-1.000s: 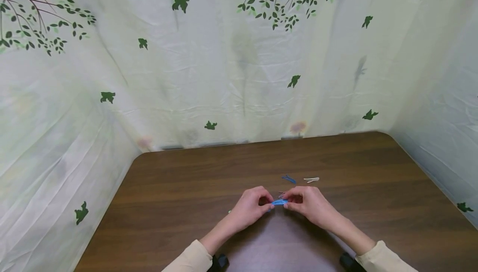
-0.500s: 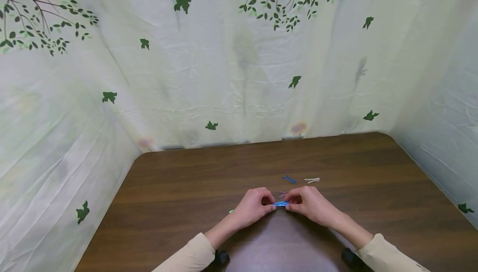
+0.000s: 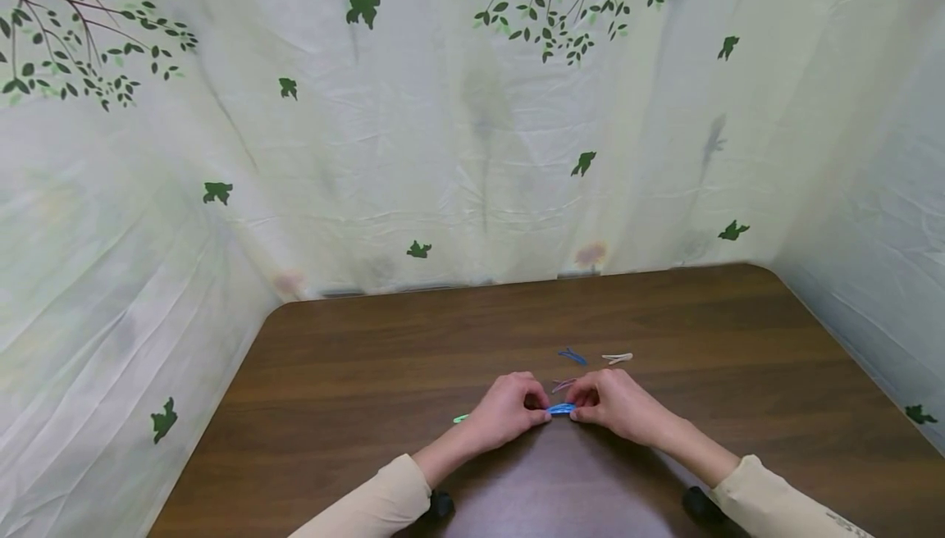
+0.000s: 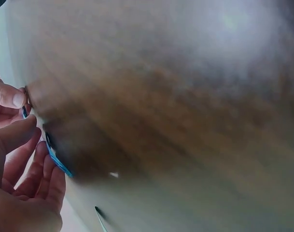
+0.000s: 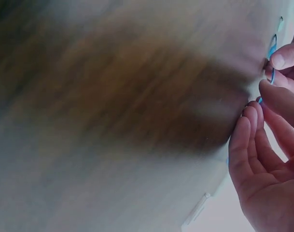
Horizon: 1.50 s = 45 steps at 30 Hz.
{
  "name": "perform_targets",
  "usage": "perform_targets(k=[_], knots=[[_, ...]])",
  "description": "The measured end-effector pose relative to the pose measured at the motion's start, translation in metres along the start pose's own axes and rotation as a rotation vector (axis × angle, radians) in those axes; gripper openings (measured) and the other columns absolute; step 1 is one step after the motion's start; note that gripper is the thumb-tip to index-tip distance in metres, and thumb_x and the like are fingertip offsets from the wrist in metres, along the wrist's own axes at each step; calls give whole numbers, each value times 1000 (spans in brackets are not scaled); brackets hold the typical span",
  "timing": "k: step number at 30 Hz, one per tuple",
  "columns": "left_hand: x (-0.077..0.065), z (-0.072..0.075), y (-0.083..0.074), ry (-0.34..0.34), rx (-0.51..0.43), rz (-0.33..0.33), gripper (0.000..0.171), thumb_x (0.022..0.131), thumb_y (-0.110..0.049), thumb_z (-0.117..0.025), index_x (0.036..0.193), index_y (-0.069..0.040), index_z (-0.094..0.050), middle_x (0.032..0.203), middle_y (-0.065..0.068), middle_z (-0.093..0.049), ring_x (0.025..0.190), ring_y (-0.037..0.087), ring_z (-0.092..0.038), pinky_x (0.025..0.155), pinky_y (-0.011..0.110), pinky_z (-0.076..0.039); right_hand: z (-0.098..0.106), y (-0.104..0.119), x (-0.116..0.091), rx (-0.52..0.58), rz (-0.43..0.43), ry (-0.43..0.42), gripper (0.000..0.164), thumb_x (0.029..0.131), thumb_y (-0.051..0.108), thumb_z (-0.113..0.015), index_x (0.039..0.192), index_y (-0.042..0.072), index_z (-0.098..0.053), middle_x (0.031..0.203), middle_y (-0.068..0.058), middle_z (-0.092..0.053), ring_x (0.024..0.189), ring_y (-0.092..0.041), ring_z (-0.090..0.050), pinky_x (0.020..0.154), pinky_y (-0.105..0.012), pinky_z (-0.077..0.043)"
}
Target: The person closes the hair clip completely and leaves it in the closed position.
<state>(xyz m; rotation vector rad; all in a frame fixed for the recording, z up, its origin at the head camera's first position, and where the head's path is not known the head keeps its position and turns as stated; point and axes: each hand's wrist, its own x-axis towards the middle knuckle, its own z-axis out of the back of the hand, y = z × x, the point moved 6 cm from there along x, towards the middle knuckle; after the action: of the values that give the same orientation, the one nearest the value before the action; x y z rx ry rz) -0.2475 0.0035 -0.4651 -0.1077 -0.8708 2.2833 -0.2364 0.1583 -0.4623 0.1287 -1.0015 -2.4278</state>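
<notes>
A bright blue hair clip [image 3: 561, 408] lies level between my two hands, close over the table. My left hand [image 3: 509, 411] pinches its left end with thumb and fingertips. At the other end, my right hand [image 3: 614, 403] pinches it the same way. The left wrist view catches a short blue bit of the clip [image 4: 25, 112] between the fingertips, most of it hidden. Another blue strip [image 4: 61, 165] shows past the left fingers there. Beyond the hands lies a purple clip [image 3: 563, 385], spread in a V.
On the brown wooden table [image 3: 354, 374], a darker blue clip [image 3: 572, 356] and a white clip [image 3: 617, 357] lie farther back. A green clip [image 3: 461, 419] sticks out left of my left hand. A leaf-patterned curtain [image 3: 472, 144] hangs behind the table.
Both hands have shifted slightly right and toward me with the blue clip still between them. More of the green and purple clips now shows.
</notes>
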Motion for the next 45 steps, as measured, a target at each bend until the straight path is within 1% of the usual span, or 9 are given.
perform_targets(k=[4, 10, 13, 18, 23, 27, 32, 39, 45], knots=[[0, 0, -2, 2, 31, -9, 8, 79, -10, -81, 79, -12, -73, 78, -10, -57, 73, 1, -52, 67, 15, -41, -2, -2, 1, -7, 3, 3, 10, 81, 10, -80, 86, 14, -73, 74, 12, -62, 67, -2, -58, 61, -23, -49], [0, 1, -4, -3, 30, -22, 8, 78, -9, -81, 79, -12, -74, 77, -10, -57, 73, 1, -52, 67, 15, -41, -2, -3, 0, -18, -1, 1, 11, 80, 10, -80, 85, 15, -73, 72, 14, -61, 66, -2, -57, 60, -23, -49], [1, 0, -3, 1, 27, -17, 7, 78, -10, -81, 80, -11, -74, 78, -9, -58, 74, 1, -52, 67, 15, -41, -1, -3, 0, -21, -2, -2, 11, 80, 9, -80, 86, 14, -73, 72, 13, -61, 66, -2, -57, 60, -23, -49], [1, -1, -2, 2, 42, -14, 7, 78, -11, -82, 80, -12, -75, 78, -10, -57, 75, 1, -52, 68, 15, -41, -1, -4, -2, -19, -1, -1, 11, 81, 9, -80, 87, 12, -72, 74, 13, -61, 67, -1, -57, 61, -23, -49], [1, 0, -2, 5, 43, -8, 5, 80, -12, -80, 82, -13, -75, 79, -12, -58, 75, 1, -53, 68, 15, -41, 1, -4, -4, 7, -7, -6, 9, 84, 10, -77, 90, 12, -72, 76, 12, -62, 69, -2, -58, 63, -24, -50], [0, 3, -2, 0, 0, 9, 4, 83, -10, -78, 83, -13, -74, 81, -12, -59, 75, 0, -54, 69, 16, -44, 5, -5, -6, 30, -19, -30, 7, 87, 12, -75, 93, 13, -72, 78, 13, -62, 71, -3, -58, 64, -24, -49], [1, 8, 0, -37, -46, 31, 5, 84, -7, -77, 85, -11, -73, 82, -10, -61, 75, 0, -56, 69, 17, -46, 11, -6, -7, 24, -18, -83, 7, 88, 12, -74, 95, 13, -72, 81, 11, -63, 74, -4, -59, 66, -25, -50], [3, 11, 5, -85, -61, 38, 10, 83, -3, -76, 91, -5, -72, 85, -2, -64, 77, 5, -58, 72, 20, -49, 16, -7, -7, -34, -1, -157, 10, 88, 8, -74, 97, 13, -72, 85, 11, -63, 76, -4, -58, 69, -27, -51], [3, 12, 8, -92, -54, 46, 12, 82, -2, -76, 93, -4, -72, 86, -1, -65, 79, 9, -61, 73, 20, -49, 17, -8, -4, -61, 2, -189, 13, 86, 6, -74, 98, 13, -72, 86, 12, -63, 74, -4, -55, 68, -27, -49]])
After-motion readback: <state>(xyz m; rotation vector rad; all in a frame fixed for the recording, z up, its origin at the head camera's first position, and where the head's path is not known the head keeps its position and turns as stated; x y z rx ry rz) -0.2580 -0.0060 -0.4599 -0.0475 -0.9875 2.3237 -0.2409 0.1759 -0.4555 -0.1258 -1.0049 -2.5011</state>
